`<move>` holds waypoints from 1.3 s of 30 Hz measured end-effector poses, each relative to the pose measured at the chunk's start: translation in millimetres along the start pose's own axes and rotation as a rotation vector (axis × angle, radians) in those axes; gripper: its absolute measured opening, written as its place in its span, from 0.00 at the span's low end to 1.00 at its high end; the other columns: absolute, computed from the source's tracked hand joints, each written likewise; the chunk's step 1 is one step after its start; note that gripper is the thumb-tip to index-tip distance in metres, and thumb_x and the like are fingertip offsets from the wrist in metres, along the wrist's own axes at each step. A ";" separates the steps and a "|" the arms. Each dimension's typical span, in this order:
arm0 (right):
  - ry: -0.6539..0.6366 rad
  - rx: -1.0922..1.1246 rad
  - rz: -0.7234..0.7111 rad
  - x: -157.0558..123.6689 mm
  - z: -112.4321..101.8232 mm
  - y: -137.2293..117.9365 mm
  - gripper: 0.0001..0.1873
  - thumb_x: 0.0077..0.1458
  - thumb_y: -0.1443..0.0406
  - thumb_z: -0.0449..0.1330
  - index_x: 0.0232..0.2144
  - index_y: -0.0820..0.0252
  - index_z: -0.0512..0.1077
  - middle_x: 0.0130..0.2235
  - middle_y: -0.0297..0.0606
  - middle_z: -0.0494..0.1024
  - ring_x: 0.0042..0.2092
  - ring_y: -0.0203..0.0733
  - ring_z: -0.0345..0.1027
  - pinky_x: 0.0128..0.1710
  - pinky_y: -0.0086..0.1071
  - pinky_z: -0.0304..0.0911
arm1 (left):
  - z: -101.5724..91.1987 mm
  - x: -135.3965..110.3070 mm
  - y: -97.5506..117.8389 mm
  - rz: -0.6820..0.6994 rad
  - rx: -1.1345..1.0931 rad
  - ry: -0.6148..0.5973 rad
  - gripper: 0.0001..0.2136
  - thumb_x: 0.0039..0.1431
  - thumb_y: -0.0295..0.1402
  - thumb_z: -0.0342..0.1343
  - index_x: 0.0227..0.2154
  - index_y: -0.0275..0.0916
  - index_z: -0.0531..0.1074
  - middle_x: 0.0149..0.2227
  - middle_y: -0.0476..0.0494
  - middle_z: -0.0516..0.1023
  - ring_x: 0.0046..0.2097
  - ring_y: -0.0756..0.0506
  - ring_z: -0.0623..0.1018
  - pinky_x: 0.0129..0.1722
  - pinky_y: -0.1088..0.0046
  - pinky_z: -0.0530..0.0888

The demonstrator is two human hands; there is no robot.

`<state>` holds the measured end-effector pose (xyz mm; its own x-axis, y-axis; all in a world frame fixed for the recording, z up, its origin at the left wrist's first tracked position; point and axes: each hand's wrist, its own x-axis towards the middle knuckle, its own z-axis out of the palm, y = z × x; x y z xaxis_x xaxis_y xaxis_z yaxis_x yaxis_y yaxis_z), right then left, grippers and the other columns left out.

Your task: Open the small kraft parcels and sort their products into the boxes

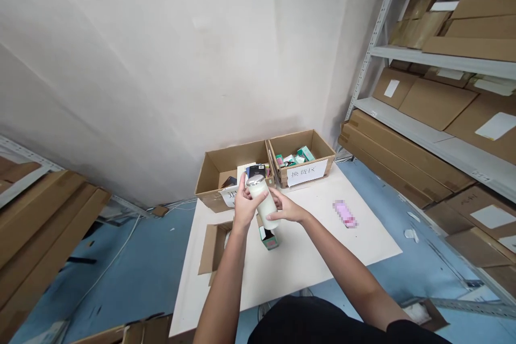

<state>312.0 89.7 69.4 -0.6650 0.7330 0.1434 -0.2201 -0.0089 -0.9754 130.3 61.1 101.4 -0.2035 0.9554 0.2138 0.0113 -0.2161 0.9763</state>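
Note:
Both my hands are closed around a pale cream bottle (264,208) with a silver lid, tilted above the white table (298,258). My left hand (245,205) grips it by its upper left side, and my right hand (285,207) holds the right side lower down. Just beneath the bottle, a small green box (270,242) with a dark opening is on the table. To the left of it sits an opened cardboard box (209,250), partly hidden behind my left forearm.
Two labelled cardboard bins stand at the table's back: the left bin (213,172) holds dark and white boxes, the right bin (322,142) green and white packages. A blurred pink item (344,213) lies to the right. Box-filled shelves (439,62) flank the table.

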 end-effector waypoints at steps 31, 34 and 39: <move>0.107 -0.064 -0.021 -34.2 -24.0 -6.3 0.71 0.51 0.54 0.75 0.77 0.44 0.29 0.51 0.40 0.80 0.50 0.50 0.77 0.55 0.49 0.71 | 36.2 13.6 33.5 -0.221 0.036 -0.025 0.63 0.46 0.39 0.78 0.77 0.42 0.41 0.56 0.34 0.80 0.55 0.38 0.81 0.59 0.55 0.76; 0.167 -0.069 -0.018 -38.4 -28.0 -2.5 0.72 0.49 0.54 0.77 0.77 0.44 0.30 0.50 0.39 0.80 0.46 0.48 0.78 0.51 0.46 0.72 | 40.4 13.1 32.0 -0.202 0.032 -0.032 0.61 0.47 0.39 0.77 0.77 0.45 0.43 0.61 0.34 0.77 0.59 0.38 0.78 0.60 0.58 0.75; 0.222 -0.057 -0.005 -44.0 -28.7 5.6 0.77 0.43 0.53 0.80 0.77 0.42 0.30 0.54 0.42 0.77 0.49 0.49 0.77 0.52 0.45 0.73 | 49.9 12.9 26.8 -0.230 0.032 0.004 0.63 0.44 0.38 0.79 0.77 0.45 0.43 0.61 0.34 0.77 0.57 0.38 0.79 0.58 0.58 0.77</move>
<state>360.5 77.0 52.8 -0.4897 0.8644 0.1137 -0.1778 0.0287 -0.9837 176.8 77.7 131.9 -0.2080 0.9780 -0.0144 -0.0046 0.0137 0.9999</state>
